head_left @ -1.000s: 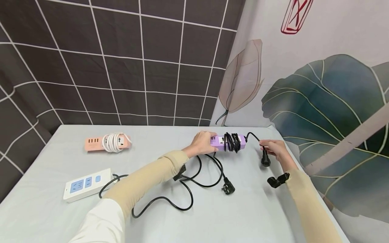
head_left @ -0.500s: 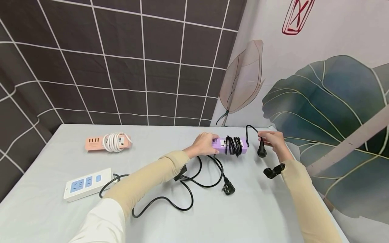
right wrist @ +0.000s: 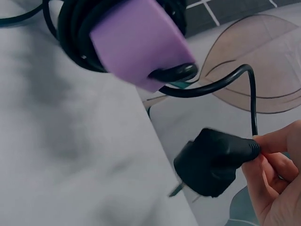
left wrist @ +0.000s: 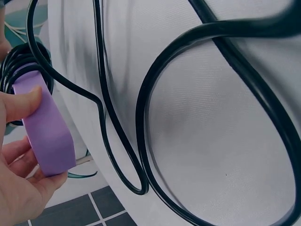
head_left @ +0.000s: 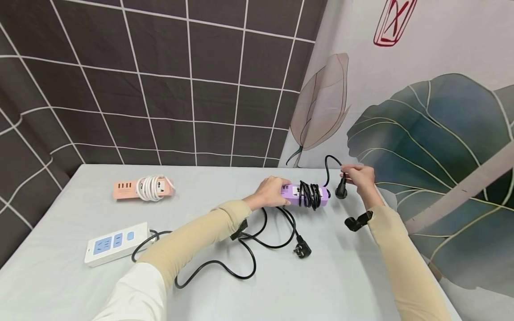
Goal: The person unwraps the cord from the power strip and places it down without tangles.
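Note:
A purple power strip (head_left: 292, 192) with a black cord (head_left: 310, 196) wound several times round its right half is held near the back edge of the table. My left hand (head_left: 270, 192) grips its left end, thumb on one face and fingers on the opposite one, as the left wrist view shows. From the strip's right end a short length of cord arches up to a black plug (right wrist: 211, 162). My right hand (head_left: 360, 178) pinches the cord right behind this plug, between thumb and fingertips. The plug hangs with its prongs pointing down.
A pink power strip (head_left: 125, 190) wrapped in white cord lies at the back left. Nearer the front left is a white power strip (head_left: 116, 244) with blue sockets; its black cord (head_left: 237, 275) loops under my left arm to another plug (head_left: 302, 248).
My right hand has moved slightly left and up with the plug, and the cord's arch has risen. The purple power strip has shifted a little to the right in my left hand's grip.

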`<state>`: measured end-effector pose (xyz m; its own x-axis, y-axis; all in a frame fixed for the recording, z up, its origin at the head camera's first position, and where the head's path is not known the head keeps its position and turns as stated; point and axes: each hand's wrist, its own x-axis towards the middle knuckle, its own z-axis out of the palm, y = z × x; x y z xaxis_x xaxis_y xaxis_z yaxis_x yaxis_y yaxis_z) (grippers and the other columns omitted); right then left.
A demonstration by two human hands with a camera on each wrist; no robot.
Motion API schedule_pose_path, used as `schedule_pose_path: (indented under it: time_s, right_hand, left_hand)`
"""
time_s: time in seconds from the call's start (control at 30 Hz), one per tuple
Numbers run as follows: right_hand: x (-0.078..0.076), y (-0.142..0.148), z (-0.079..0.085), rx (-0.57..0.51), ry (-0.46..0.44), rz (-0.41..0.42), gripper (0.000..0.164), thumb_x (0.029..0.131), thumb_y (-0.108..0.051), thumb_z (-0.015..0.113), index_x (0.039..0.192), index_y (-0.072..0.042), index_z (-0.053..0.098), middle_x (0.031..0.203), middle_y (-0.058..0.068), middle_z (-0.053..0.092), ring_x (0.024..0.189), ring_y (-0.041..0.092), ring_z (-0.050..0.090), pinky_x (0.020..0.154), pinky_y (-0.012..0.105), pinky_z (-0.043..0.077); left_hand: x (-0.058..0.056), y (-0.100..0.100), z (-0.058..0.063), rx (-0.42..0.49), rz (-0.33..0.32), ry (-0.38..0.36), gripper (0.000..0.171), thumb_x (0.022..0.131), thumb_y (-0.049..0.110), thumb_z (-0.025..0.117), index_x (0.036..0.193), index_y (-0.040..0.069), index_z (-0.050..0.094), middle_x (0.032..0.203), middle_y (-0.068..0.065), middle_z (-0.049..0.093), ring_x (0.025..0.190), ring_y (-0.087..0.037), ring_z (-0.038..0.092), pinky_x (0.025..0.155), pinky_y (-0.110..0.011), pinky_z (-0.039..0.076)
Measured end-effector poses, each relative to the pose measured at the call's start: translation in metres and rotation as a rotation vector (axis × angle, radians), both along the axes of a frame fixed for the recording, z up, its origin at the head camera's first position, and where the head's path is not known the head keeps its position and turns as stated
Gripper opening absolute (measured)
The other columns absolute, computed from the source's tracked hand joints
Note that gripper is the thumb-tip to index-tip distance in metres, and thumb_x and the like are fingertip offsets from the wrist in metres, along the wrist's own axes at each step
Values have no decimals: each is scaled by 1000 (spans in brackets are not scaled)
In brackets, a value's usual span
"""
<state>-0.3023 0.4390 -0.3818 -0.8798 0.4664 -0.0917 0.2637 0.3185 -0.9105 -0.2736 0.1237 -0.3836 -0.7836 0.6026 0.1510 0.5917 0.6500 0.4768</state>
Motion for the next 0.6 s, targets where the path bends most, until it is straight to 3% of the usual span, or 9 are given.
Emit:
schedule_pose_path:
  time_s: [0.1, 0.17, 0.37, 0.6]
  right_hand:
    - [26, -29, 31, 22, 31, 9, 33, 92, -21, 60, 117, 1, 62, 73, -16, 61, 62, -6, 62, 64, 13, 53]
    - [29, -30, 34, 30, 58, 25, 33, 92, -20, 61, 116, 2, 62, 68, -20, 58, 61, -7, 61, 62, 12, 53]
    - [34, -33, 44, 79, 81, 43, 38, 93, -25, 60, 120, 2, 61, 79, -16, 57, 63, -7, 61, 63, 11, 52]
    - [36, -35, 56, 38, 143, 56, 22, 91, -23, 64, 105, -7, 66, 74, -18, 60, 63, -5, 63, 62, 12, 53]
  left_hand:
    - [1, -1, 1, -5, 0, -2, 59, 71, 24, 82, 126, 14, 63, 110, -5, 71, 86, -16, 61, 73, -23, 44]
    - [0, -1, 1, -12, 3, -1, 59, 71, 25, 82, 126, 14, 63, 110, -5, 71, 86, -16, 60, 73, -23, 44]
    - [0, -4, 2, -29, 6, -2, 60, 72, 24, 82, 127, 12, 62, 112, -7, 70, 88, -18, 61, 74, -25, 45]
    - [-2, -6, 1, -33, 15, 7, 59, 72, 23, 82, 126, 11, 63, 113, -7, 70, 89, -19, 62, 75, -27, 46]
